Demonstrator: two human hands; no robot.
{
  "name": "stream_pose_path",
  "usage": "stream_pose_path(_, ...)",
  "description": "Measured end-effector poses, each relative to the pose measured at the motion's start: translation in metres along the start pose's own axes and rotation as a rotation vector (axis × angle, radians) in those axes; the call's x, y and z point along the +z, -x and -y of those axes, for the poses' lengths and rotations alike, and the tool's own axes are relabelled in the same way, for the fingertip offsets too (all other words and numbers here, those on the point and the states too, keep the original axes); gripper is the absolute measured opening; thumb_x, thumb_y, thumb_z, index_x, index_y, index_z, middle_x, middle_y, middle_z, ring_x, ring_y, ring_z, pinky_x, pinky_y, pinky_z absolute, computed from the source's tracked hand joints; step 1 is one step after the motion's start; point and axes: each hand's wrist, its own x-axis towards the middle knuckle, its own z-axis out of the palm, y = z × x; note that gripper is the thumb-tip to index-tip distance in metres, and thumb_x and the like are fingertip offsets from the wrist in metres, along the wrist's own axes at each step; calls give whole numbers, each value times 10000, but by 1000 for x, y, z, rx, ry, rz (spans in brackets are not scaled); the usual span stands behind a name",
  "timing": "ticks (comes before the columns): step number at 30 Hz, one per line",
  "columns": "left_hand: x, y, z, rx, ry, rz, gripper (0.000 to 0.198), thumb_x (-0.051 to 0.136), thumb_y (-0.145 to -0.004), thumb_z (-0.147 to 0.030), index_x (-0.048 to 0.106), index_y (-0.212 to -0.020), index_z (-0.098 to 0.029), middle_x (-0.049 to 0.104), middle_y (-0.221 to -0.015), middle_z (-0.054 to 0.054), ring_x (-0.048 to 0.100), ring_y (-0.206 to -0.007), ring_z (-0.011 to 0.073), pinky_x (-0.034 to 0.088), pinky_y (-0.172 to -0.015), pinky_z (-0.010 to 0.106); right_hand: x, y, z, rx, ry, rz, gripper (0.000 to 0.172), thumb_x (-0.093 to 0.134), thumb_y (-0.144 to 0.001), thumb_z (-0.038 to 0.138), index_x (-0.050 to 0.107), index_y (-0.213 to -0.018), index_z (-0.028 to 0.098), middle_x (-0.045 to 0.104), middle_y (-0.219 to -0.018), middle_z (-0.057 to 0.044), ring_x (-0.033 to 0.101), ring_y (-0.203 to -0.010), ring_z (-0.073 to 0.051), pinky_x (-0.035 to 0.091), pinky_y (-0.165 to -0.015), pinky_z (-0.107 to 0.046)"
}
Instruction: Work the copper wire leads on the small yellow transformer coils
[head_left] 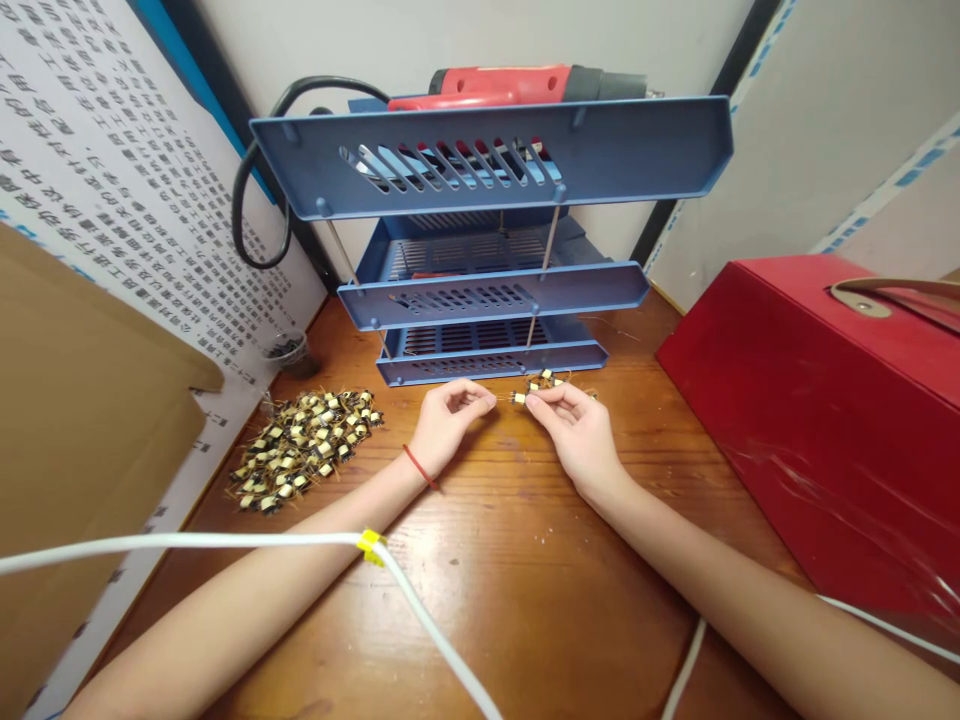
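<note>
My right hand (581,435) pinches a small yellow-taped transformer coil (519,398) between thumb and forefinger. Thin copper wire leads (502,397) stick out of the coil toward the left. My left hand (450,425), with a red string on its wrist, is closed in a pinch at the end of these leads. Just behind my right fingers lies a small group of similar coils (547,377), partly hidden by the hand. To the left of my left hand, a large heap of the same coils (307,445) with black bases and loose copper wires rests on the wooden table.
A blue three-tier rack (480,290) stands behind my hands, with a red heat gun (502,85) on top. A small clear cup (292,355) sits behind the heap. At right is a red box (817,430). A white cable (435,610) crosses in front, above my left forearm.
</note>
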Motion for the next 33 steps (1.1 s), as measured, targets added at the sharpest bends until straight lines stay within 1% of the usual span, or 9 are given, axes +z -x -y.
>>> stream_pose_path(6, -2, -5, 6, -19, 159, -106, 120, 610, -681, -250, 544, -693, -151, 558, -594, -27, 518, -593, 97, 383, -583, 209, 0, -1, -2, 8, -11, -51, 178, 696, -644, 314, 590, -668, 173, 672, -777, -37, 633, -789, -168, 478, -813, -343)
stream_pose_path(7, -2, -4, 6, -12, 166, -102, 123, 585, -701, -265, 526, -703, -157, 552, -596, -27, 515, -593, 98, 377, -574, 208, 0, -1, -2, 6, -7, -47, 178, 695, -645, 314, 590, -669, 173, 672, -776, -38, 633, -787, -168, 479, -811, -341)
stream_pose_path(9, -1, -3, 4, 13, 130, -33, 140, 559, -723, -289, 504, -747, -162, 563, -646, -16, 521, -626, 105, 373, -575, 210, 0, -1, -1, 3, 4, -27, 176, 694, -646, 313, 590, -670, 173, 669, -764, -35, 633, -772, -166, 483, -801, -338)
stream_pose_path(12, 2, 2, -2, 64, -33, 77, 191, 584, -724, -322, 503, -782, -159, 563, -708, -4, 521, -686, 114, 388, -652, 228, 1, 0, -1, -7, 14, 17, 184, 692, -648, 325, 589, -671, 174, 657, -733, -27, 631, -749, -163, 491, -778, -330)
stream_pose_path(16, 6, 6, -6, 70, -250, 157, 284, 609, -720, -421, 556, -756, -144, 572, -699, 3, 480, -632, 110, 363, -606, 230, 2, 2, -2, -40, -5, 95, 209, 697, -640, 350, 583, -671, 177, 636, -703, -17, 619, -711, -155, 500, -726, -311)
stream_pose_path(19, 5, 5, -5, 76, -301, 177, 302, 592, -732, -441, 554, -695, -144, 542, -635, -17, 444, -585, 100, 339, -570, 224, 2, 4, -3, -62, -8, 174, 203, 687, -658, 351, 585, -678, 176, 629, -687, -15, 608, -667, -147, 501, -665, -292)
stream_pose_path(22, 4, 4, -3, 87, -358, 201, 366, 510, -794, -441, 487, -575, -148, 454, -528, -38, 397, -539, 93, 311, -547, 224, 3, 5, -4, -71, 4, 209, 182, 675, -677, 335, 585, -684, 177, 630, -685, -15, 608, -657, -144, 502, -651, -285)
stream_pose_path(26, 2, 3, -2, 135, -374, 210, 417, 430, -849, -415, 453, -529, -149, 425, -498, -40, 392, -529, 91, 310, -565, 226, 3, 4, -4, -48, -9, 176, 198, 695, -650, 342, 586, -680, 180, 637, -696, -18, 621, -690, -156, 512, -697, -305)
stream_pose_path(33, 2, -1, 5, 133, -252, 186, 397, 463, -826, -405, 488, -524, -149, 491, -520, -13, 456, -550, 108, 353, -612, 238, 2, 1, -4, -8, -15, 127, 219, 714, -619, 361, 599, -666, 181, 646, -716, -19, 630, -736, -163, 503, -776, -330)
